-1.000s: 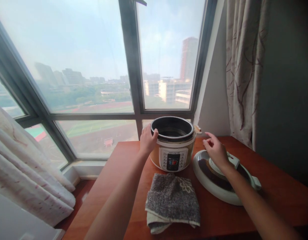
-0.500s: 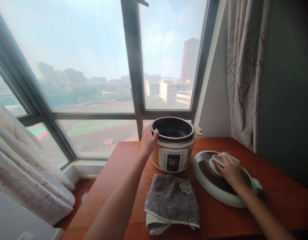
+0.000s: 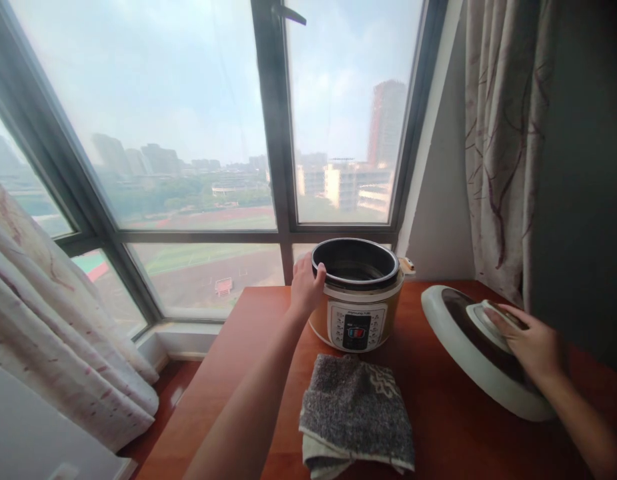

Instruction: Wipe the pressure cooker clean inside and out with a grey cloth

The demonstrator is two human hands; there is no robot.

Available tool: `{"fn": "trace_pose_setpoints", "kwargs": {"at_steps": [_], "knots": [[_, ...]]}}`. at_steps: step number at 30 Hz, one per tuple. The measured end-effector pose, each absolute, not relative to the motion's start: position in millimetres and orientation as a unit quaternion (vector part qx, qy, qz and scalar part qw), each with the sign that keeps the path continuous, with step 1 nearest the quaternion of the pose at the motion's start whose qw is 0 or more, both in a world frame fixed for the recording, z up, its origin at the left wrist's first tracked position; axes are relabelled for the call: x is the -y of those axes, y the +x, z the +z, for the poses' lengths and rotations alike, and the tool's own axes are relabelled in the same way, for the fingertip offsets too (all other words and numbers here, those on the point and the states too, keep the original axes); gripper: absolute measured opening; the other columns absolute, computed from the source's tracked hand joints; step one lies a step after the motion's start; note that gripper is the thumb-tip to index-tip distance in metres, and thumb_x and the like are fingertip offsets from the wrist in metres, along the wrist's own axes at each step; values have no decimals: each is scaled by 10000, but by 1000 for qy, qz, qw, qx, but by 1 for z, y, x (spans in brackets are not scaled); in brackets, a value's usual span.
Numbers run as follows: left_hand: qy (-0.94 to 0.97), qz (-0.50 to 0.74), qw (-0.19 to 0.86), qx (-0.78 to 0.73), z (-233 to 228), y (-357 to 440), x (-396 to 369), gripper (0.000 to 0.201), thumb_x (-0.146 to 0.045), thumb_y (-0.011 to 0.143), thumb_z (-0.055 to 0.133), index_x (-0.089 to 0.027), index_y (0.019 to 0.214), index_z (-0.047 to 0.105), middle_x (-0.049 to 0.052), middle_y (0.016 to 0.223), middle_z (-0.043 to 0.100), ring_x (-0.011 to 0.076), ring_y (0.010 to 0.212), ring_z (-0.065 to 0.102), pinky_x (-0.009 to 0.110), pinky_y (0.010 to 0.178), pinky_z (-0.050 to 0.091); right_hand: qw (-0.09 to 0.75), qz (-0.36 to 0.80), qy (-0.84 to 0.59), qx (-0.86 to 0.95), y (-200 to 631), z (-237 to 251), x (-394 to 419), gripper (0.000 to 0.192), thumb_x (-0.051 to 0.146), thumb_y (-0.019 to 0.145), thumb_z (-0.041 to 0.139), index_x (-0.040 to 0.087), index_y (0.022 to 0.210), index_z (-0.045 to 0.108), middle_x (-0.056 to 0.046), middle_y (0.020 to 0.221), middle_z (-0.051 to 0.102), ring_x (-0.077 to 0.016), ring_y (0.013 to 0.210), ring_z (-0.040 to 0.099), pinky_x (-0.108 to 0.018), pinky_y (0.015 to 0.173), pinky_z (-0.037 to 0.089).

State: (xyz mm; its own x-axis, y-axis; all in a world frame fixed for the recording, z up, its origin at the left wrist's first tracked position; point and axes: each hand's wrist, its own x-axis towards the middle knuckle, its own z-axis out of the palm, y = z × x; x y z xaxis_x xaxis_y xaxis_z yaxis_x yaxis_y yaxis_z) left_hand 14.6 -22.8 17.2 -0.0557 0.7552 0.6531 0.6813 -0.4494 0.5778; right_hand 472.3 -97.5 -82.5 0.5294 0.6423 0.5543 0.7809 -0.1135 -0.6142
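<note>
A rice cooker point(image 3: 357, 320) with a control panel on its front stands uncovered on the table, its dark inner pot point(image 3: 355, 263) exposed. My left hand point(image 3: 308, 288) holds the cooker's left side, thumb at the rim and fingers around the outer edge. At the right, my right hand point(image 3: 531, 340) grips the knob of the round lid point(image 3: 458, 340), which has a pale rim and a brown middle. The lid is tilted, its right side raised. In front of the cooker lies a folded grey towel point(image 3: 355, 413), touched by neither hand.
The reddish-brown wooden table point(image 3: 238, 373) runs up to a large window point(image 3: 188, 120). One patterned curtain point(image 3: 508, 147) hangs at the right, and another curtain point(image 3: 53, 333) bulges out at the left.
My right hand has moved right with the lid, which has gone from lying flat on the table to tilted. My left hand stays on the cooker. The view has shifted slightly.
</note>
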Motion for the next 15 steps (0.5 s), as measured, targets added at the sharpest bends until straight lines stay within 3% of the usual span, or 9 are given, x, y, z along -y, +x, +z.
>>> {"fn": "trace_pose_setpoints", "kwargs": {"at_steps": [2, 4, 6, 11, 15], "knots": [[686, 507, 34, -521, 17, 15, 22, 468, -401, 978, 348, -168, 1331, 550, 147, 1308, 595, 301, 1268, 480, 458, 1110, 351, 510, -32, -756, 408, 471, -49, 103, 647, 819, 707, 600, 327, 1091, 771, -266, 865, 738, -402, 797, 711, -525, 611, 464], [687, 507, 31, -519, 16, 15, 21, 465, -402, 979, 352, -170, 1329, 553, 148, 1293, 600, 302, 1254, 489, 462, 1103, 354, 549, -44, -728, 407, 462, -10, 105, 606, 799, 706, 627, 382, 1128, 751, -231, 939, 748, -390, 878, 709, -530, 676, 470], [687, 507, 34, -519, 14, 15, 20, 471, -421, 982, 354, -174, 1330, 553, 149, 1290, 601, 306, 1253, 489, 469, 1096, 357, 586, -74, -687, 422, 444, 29, 101, 625, 774, 697, 667, 343, 1140, 755, -205, 963, 756, -368, 887, 711, -505, 685, 481], [682, 526, 78, -503, 16, 12, 18, 544, -564, 977, 346, -195, 1297, 584, 142, 1294, 612, 316, 1291, 473, 487, 1128, 316, 570, -83, -632, 518, 374, 102, 69, 626, 676, 730, 705, 177, 1103, 768, -182, 945, 768, -317, 866, 715, -413, 728, 514], [642, 582, 238, -439, 25, 2, 19, 577, -658, 948, 349, -216, 1120, 677, 116, 1161, 679, 306, 1177, 574, 449, 1046, 420, 546, -60, -595, 586, 309, 125, 37, 568, 594, 750, 714, 154, 1107, 759, -132, 1065, 766, -299, 968, 709, -381, 854, 528]]}}
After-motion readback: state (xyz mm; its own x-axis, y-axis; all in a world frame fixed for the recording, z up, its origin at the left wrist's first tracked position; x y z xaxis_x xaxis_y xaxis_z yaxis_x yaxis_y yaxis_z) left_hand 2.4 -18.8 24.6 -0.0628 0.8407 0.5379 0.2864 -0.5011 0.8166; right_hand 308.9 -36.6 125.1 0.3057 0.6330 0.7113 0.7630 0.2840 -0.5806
